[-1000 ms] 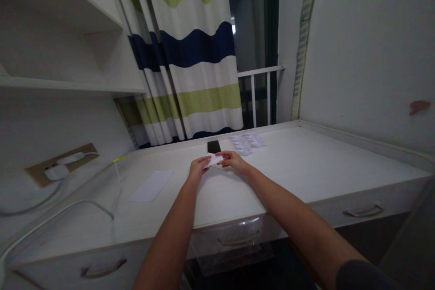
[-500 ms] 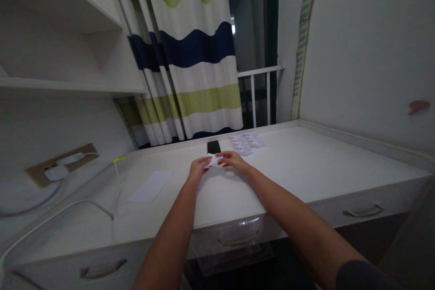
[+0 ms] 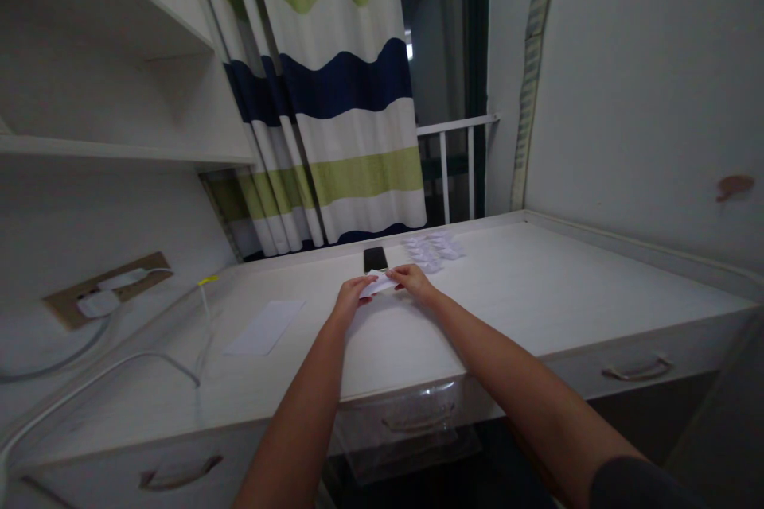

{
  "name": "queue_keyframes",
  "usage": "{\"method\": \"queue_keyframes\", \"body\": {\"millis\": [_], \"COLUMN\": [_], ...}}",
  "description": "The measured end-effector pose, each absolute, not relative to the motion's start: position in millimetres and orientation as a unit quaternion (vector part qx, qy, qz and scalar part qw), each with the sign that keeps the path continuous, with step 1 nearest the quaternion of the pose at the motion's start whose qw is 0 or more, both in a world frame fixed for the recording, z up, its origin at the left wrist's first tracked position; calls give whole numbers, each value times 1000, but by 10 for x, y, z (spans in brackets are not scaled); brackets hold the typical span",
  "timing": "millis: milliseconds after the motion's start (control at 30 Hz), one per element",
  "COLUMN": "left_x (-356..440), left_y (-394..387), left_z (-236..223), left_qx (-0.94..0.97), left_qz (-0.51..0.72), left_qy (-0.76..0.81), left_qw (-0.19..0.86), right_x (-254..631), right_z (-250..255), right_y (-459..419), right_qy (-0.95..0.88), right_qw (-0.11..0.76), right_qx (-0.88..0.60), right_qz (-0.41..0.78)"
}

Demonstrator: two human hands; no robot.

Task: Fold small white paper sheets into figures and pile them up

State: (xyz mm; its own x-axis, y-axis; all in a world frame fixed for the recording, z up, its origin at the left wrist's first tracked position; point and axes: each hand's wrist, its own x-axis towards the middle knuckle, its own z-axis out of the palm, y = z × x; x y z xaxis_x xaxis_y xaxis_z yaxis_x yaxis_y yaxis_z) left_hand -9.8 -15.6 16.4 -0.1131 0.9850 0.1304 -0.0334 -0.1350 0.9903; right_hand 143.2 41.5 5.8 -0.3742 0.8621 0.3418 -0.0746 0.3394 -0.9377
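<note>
A small piece of folded white paper (image 3: 378,284) is held just above the desk between both hands. My left hand (image 3: 353,296) grips its left side, fingers closed on the edge. On the other side my right hand (image 3: 411,281) pinches the paper's right end between thumb and fingers. The exact folds are too small to make out. Just behind the paper lies a dark phone (image 3: 375,258). Several folded white paper pieces (image 3: 430,250) sit grouped beyond my right hand. Off to the left, a flat white paper sheet (image 3: 266,327) rests on the desk.
The white desk (image 3: 507,286) has drawers with metal handles (image 3: 637,370) along its front. A white cable (image 3: 119,362) runs over the left side near a wall socket with plugs (image 3: 99,302). A striped curtain (image 3: 358,135) hangs behind, and shelves (image 3: 119,147) overhang at left.
Both hands have shifted slightly and sit a little farther apart. More of the white paper now shows between them, and the right fingers have drawn together on its end.
</note>
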Motion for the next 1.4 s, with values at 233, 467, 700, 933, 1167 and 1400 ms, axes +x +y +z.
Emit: {"method": "queue_keyframes", "body": {"millis": [233, 467, 700, 933, 1167, 1400], "left_x": [-84, -68, -91, -93, -90, -93], "left_y": [-174, -161, -126, -123, -115, -122], "left_z": [178, 156, 135, 123, 124, 141], "left_qx": [525, 538, 529, 533, 516, 520], "left_qz": [548, 556, 563, 552, 560, 564], "left_qy": [453, 469, 471, 462, 458, 449], "left_qw": [468, 426, 427, 446, 458, 458], "right_x": [1442, 1448, 1430, 1433, 1443, 1442], "right_z": [49, 81, 105, 108, 113, 141], "right_y": [459, 416, 358, 332, 327, 296], "right_qy": [-616, -597, -583, -625, -642, -661], "right_qw": [522, 521, 512, 494, 504, 549], "right_qx": [-331, -342, -311, -299, -319, -300], "right_qz": [488, 505, 548, 525, 482, 415]}}
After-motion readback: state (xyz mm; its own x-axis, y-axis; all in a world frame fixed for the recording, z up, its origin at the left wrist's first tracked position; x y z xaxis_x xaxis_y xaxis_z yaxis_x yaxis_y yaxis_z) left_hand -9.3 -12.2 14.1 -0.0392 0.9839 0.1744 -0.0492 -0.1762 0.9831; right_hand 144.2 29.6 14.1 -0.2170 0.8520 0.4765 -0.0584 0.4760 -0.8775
